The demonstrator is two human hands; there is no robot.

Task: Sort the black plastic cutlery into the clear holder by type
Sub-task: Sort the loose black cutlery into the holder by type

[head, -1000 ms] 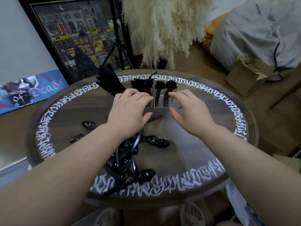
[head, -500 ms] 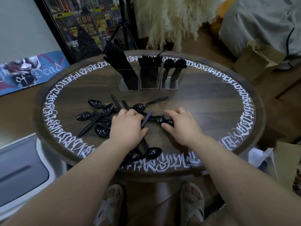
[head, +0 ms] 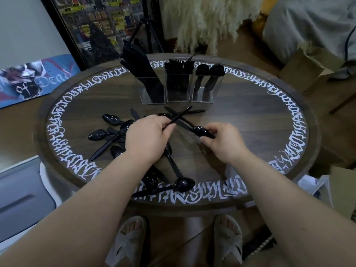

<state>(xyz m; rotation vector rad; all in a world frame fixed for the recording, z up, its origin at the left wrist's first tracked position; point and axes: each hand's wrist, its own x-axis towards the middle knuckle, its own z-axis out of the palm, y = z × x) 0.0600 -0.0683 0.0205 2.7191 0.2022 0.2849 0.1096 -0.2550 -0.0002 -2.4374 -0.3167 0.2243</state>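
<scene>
Bare tabletop [head: 250, 120] right of the hands – open passage. Loose spoons [head: 113, 130] clutter the left; clear holder [head: 178, 89] blocks the far centre.

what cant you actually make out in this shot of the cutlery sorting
Head view only:
- Cutlery pile: pieces under the left hand are hidden.
- Left hand's piece: its working end sits inside the grip.
- Right hand: palm hides the spoon end.
- Middle holder compartment: count unreadable, too dense.

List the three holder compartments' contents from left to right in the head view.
Knives → forks → spoons, all standing in the clear holder.
</scene>
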